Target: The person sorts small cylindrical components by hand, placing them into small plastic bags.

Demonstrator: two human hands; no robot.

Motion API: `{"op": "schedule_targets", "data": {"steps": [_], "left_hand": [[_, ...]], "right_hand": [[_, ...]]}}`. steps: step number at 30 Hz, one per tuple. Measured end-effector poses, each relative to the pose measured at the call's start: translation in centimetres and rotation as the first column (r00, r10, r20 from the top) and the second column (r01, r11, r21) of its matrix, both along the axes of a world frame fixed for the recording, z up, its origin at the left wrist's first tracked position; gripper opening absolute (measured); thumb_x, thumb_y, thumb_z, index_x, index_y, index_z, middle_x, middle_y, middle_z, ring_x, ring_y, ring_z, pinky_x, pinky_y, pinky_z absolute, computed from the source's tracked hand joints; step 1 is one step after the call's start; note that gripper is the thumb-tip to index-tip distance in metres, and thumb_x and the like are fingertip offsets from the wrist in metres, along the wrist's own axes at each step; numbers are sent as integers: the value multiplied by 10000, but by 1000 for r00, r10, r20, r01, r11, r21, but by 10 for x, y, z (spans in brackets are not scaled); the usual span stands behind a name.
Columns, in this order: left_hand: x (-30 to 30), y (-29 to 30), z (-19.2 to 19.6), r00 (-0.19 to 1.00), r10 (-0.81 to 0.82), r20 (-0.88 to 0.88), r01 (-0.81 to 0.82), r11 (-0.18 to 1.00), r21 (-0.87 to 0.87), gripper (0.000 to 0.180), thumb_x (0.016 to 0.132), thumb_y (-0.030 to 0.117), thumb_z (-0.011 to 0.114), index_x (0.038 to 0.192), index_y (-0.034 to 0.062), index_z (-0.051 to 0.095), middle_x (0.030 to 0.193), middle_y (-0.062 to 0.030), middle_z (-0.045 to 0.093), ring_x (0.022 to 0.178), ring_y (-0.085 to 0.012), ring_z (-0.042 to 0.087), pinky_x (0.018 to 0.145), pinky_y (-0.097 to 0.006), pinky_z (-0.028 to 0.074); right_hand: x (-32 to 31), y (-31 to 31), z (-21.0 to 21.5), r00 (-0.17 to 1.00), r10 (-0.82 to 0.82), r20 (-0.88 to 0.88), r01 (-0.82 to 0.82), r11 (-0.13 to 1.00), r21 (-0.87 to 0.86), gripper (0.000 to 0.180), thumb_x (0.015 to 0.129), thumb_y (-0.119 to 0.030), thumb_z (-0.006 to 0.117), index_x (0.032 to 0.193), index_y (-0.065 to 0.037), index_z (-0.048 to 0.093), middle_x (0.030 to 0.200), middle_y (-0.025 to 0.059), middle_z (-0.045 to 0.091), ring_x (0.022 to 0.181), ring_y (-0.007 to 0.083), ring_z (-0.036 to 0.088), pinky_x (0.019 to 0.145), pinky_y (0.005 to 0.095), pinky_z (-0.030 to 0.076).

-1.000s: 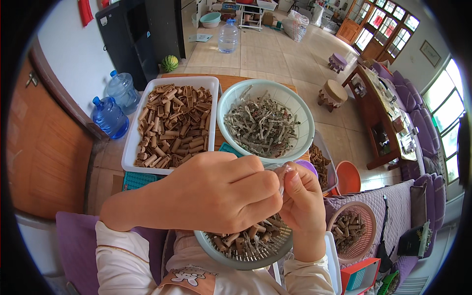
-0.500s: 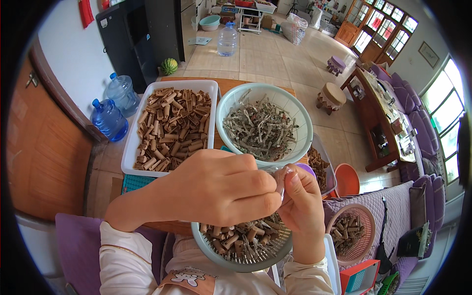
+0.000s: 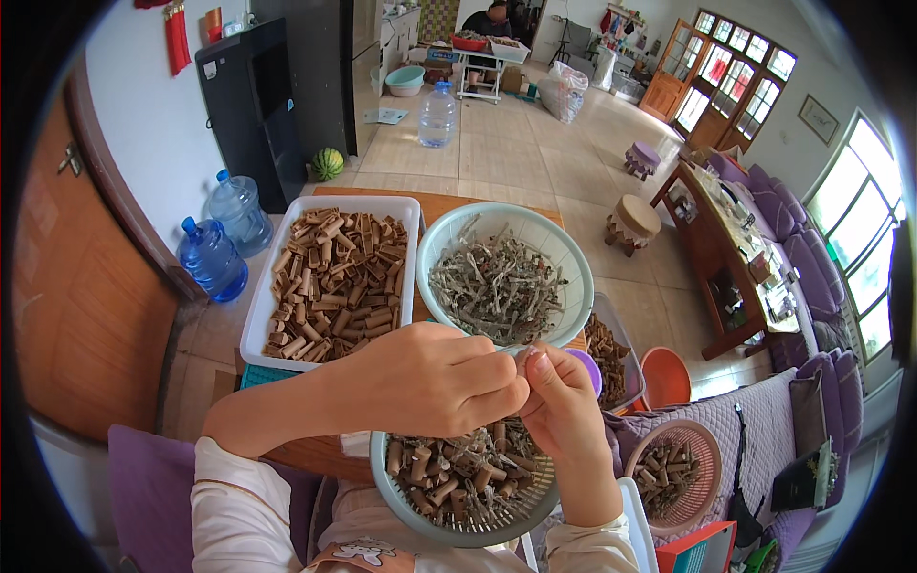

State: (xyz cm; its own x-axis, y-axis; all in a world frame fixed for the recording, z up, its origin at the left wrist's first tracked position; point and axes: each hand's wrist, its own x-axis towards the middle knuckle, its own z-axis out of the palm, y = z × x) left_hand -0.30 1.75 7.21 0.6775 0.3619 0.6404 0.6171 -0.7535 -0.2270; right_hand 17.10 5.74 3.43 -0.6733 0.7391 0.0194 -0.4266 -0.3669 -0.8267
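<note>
- The left hand [image 3: 430, 382] is curled up, fingers bent in, and its fingertips meet the right hand's fingertips.
- The right hand [image 3: 564, 411] is pinching too — its thumb and first finger press together right against the left hand.
- Something small sits between the two sets of fingertips, but it is too hidden to tell what it is.
- Both hands hang just above a round pale green plastic basket with little holes [image 3: 465, 520], which sits low in the view, close to the person's body.
- That basket holds short brown tube-shaped pieces [image 3: 425, 468] mixed with thin grey bits.
- Just past the hands, on the wooden table [image 3: 449, 199], is a second round pale green basket [image 3: 564, 250] — it is full of thin grey dry scraps [image 3: 497, 286].
- To the left of it, touching side by side, is a white rectangular plastic tray [image 3: 256, 320] packed with brown tube pieces [image 3: 334, 282].
- To the right, a clear box [image 3: 626, 349] holds more brown pieces, and a small purple cup [image 3: 585, 365] sits just beside the right hand.
- Lower right, a pink woven basket [image 3: 702, 449] with brown pieces rests on a purple sofa.
- On the floor by the wall, well apart from the hands, stand two blue water bottles [image 3: 212, 258].
</note>
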Motion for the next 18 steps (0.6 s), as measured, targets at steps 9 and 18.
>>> {"op": "schedule_targets", "data": {"steps": [9,18], "left_hand": [[0,-5,-7,994,3,105,-2,1000,-11,170,656,98,594,803,66,515,683,0,380,581,-90,493,481,-210,455],[12,8,-19,933,-62,353,53,998,36,198,647,104,634,810,84,522,684,-2,389,570,-122,488,456,-232,422]], "right_hand": [[4,2,-1,995,26,-96,-21,998,53,269,920,-232,425,751,-31,482,691,41,490,628,145,531,573,251,440],[-2,4,3,967,-51,-248,39,998,-56,255,923,-240,411,791,-34,486,671,47,512,586,144,537,550,259,448]]}}
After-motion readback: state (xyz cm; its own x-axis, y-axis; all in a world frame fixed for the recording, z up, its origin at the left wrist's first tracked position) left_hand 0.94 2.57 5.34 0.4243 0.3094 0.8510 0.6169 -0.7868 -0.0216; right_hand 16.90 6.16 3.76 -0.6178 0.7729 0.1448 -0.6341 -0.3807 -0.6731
